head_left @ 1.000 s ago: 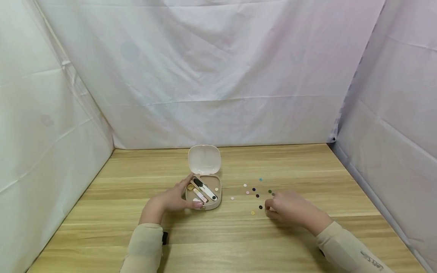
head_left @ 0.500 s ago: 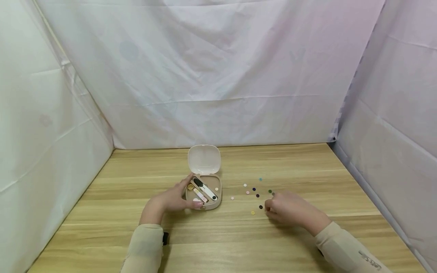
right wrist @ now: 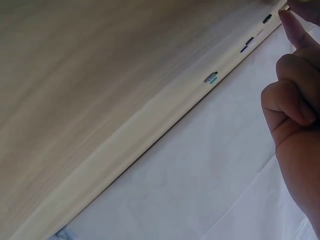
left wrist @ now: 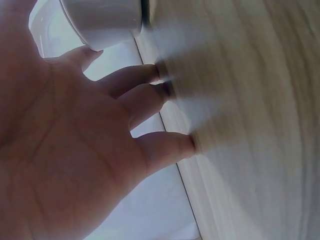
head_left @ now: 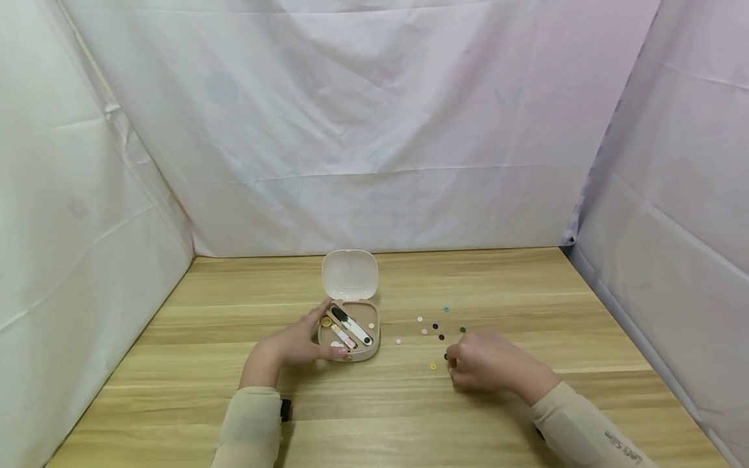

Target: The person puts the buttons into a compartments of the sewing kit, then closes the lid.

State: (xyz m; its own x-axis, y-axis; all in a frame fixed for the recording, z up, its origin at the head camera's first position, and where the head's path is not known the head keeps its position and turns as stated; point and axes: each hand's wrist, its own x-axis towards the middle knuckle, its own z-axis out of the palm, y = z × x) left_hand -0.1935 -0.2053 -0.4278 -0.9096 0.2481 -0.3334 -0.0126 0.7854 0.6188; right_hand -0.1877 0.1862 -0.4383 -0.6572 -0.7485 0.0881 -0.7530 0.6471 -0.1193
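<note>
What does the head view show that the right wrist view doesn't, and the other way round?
Only the head view shows the open case, the scissors inside it, and the left hand resting against the case. Only the right wrist view shows the right hand with its fingers curled, seen close up. Both show the scattered buttons on the wooden table.

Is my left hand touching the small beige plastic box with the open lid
Touching. In the head view the left hand lies against the left side of the small beige plastic box, thumb along its front edge, no gap visible; the left wrist view is too blurred to add anything.
</note>
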